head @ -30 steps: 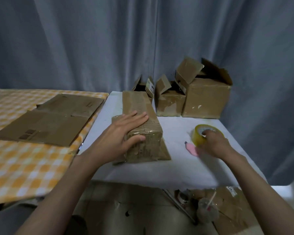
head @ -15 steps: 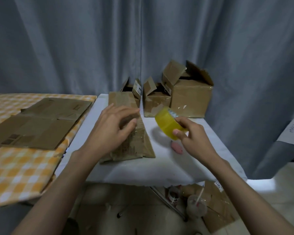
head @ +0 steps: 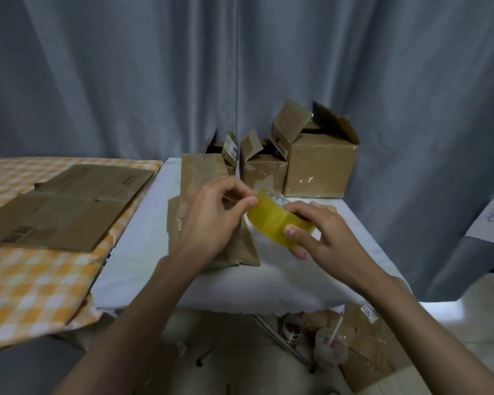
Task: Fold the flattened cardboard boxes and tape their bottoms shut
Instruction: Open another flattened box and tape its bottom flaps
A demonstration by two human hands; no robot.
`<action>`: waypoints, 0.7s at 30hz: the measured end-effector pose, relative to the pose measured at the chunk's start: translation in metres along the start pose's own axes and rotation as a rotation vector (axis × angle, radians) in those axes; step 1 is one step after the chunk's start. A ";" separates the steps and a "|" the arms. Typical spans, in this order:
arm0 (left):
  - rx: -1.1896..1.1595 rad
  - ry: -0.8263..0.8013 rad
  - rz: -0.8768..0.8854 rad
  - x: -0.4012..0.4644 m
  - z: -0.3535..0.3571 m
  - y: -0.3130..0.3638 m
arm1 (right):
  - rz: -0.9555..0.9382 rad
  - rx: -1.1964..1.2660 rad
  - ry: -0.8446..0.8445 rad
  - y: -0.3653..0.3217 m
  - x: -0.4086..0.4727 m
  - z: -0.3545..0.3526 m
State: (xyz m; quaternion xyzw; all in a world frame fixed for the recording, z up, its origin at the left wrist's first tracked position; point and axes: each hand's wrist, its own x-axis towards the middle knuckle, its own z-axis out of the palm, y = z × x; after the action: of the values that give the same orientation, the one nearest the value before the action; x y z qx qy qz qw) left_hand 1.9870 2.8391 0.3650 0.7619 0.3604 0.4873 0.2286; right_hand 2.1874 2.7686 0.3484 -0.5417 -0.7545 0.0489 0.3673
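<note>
- The yellow tape roll (head: 277,220) is held above the white desk (head: 143,246), just right of the folded box (head: 203,178).
- The right hand (head: 322,235) grips the roll.
- The left hand (head: 214,218) pinches the roll's edge.
- Flattened boxes (head: 60,206) lie on the checkered desk (head: 32,286).

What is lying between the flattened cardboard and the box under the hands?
Head view: only cloth, the checked tablecloth edge, then bare white table cover.
</note>
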 end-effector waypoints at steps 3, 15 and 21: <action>-0.038 -0.033 -0.032 -0.001 0.003 0.001 | 0.075 0.215 0.017 -0.011 0.002 -0.011; -0.340 -0.187 -0.368 -0.002 -0.009 0.012 | 0.312 0.623 0.042 -0.021 0.011 -0.017; -0.399 -0.093 -0.389 0.004 -0.049 0.005 | 0.380 0.618 0.040 -0.010 0.021 -0.020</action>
State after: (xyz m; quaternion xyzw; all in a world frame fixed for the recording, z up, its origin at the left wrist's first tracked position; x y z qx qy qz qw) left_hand 1.9451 2.8391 0.3916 0.6400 0.3859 0.4600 0.4795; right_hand 2.1887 2.7765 0.3778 -0.5363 -0.5828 0.3315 0.5126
